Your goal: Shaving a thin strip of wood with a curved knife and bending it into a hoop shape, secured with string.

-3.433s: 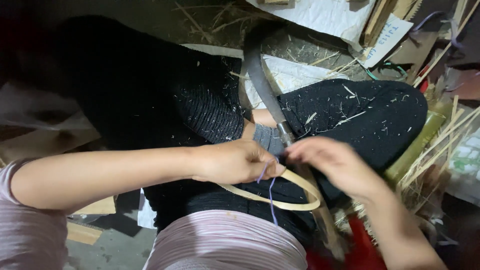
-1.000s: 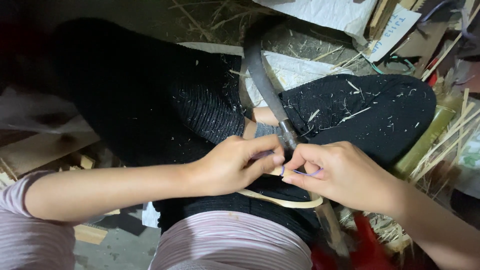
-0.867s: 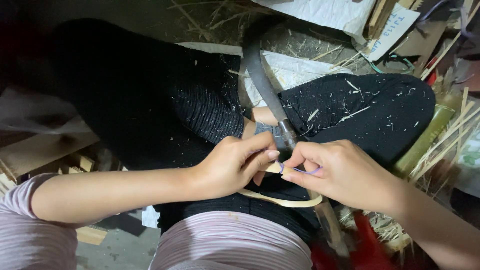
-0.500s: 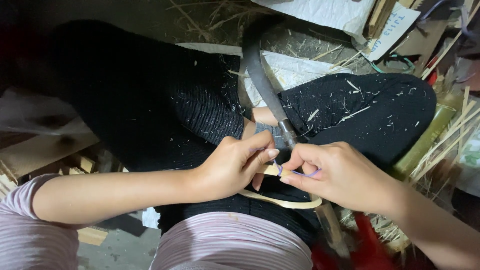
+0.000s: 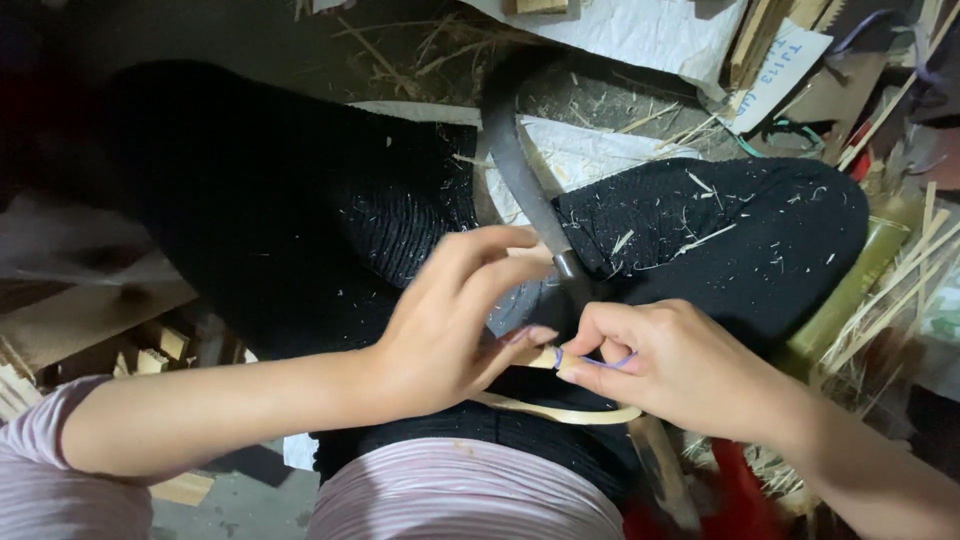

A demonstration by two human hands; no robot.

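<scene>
My left hand (image 5: 455,320) and my right hand (image 5: 670,365) meet over my lap, which is covered by black trousers (image 5: 300,210) flecked with shavings. Between them lies a thin pale bent strip (image 5: 560,410) that curves below my hands. My right hand pinches a thin purple thread (image 5: 595,362) against the strip's end. My left hand grips the strip from the other side, its fingers partly lifted. A long dark curved blade (image 5: 520,180) rests across my lap, its handle end running under my hands.
White sheets (image 5: 640,30) and straw litter the floor ahead. Bamboo slivers and a green bamboo piece (image 5: 850,300) lie at right. Wood offcuts (image 5: 90,330) sit at left. A red thing (image 5: 740,495) shows at the lower right.
Both hands have stayed together on the strip. My left fingers have lifted and spread a little, and the thread now loops around my right fingertips instead of hanging down.
</scene>
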